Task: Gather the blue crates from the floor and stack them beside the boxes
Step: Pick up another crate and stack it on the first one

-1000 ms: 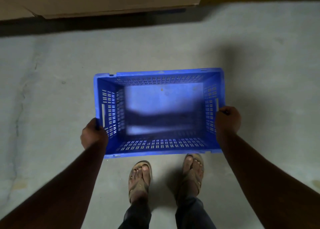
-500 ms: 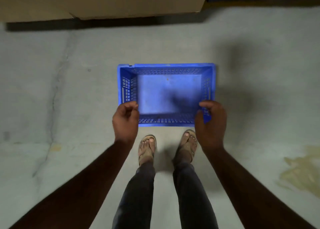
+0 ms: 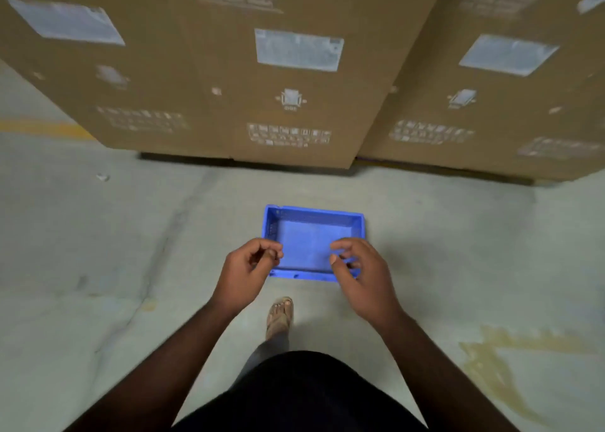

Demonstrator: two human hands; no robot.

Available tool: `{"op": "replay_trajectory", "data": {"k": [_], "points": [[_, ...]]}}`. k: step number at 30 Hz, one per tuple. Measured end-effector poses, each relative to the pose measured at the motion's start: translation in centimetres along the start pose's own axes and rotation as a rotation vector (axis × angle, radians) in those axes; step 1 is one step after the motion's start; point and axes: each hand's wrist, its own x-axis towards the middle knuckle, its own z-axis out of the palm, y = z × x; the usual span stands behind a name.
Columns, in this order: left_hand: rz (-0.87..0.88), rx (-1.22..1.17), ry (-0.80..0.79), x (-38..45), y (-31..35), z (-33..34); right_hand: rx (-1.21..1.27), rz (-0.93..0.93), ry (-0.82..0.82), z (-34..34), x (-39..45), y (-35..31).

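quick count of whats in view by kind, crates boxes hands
crates: 1
boxes: 2
hands: 2
total: 5

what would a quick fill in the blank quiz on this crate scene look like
1. The crate on the concrete floor is coloured ____.
2. Behind the crate stand tall boxes made of ____.
3. The crate holds ____ inside.
4. The left hand and right hand hover above the crate's ____ edge, gripping nothing.

Missing words: blue; cardboard; nothing; near
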Motion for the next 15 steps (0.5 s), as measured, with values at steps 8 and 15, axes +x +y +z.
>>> {"op": "replay_trajectory", "data": {"k": [8,15], "points": [[0.016,-0.106,0.396,-15.0,0.6,-7.7,0.134,0.035,-0.158,4.8,-8.0,-7.5],[-0.061,-0.133,0.520,-27.7,-2.1,-16.6,0.133,-0.023,-0.465,14.1,-16.7,-14.7]]}}
